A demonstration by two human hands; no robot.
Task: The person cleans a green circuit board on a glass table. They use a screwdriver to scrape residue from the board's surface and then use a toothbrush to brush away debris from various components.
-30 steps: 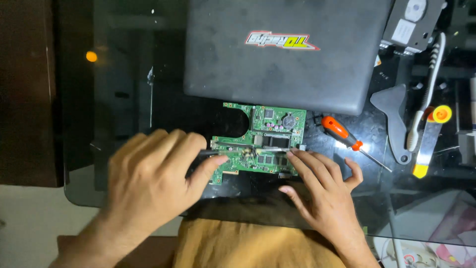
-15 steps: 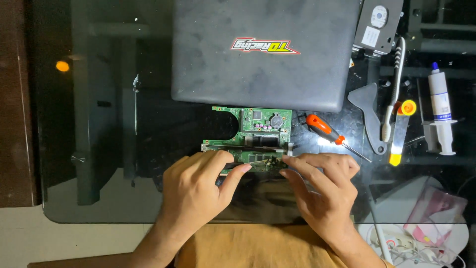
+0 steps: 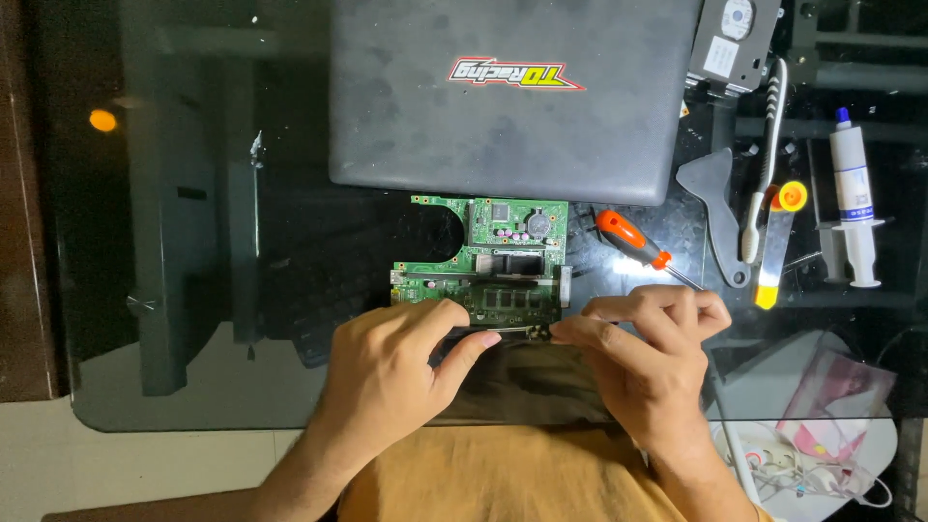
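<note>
The green bare circuit board [image 3: 480, 263] lies on the dark glass table [image 3: 222, 290], out of the grey laptop [image 3: 512, 97]. Left hand [image 3: 391, 372] and right hand [image 3: 648, 353] pinch its near edge; work looks midway.

Green circuit board [image 3: 483, 261]: lies flat at frame centre on the dark glass table, component side up, near edge held by fingertips.

Green circuit board [image 3: 483, 266] with black chips; dark grey laptop [image 3: 512, 106]; orange-handled screwdriver [image 3: 633, 239]; black glass table [image 3: 193, 242]; white syringe [image 3: 855, 203].
</note>
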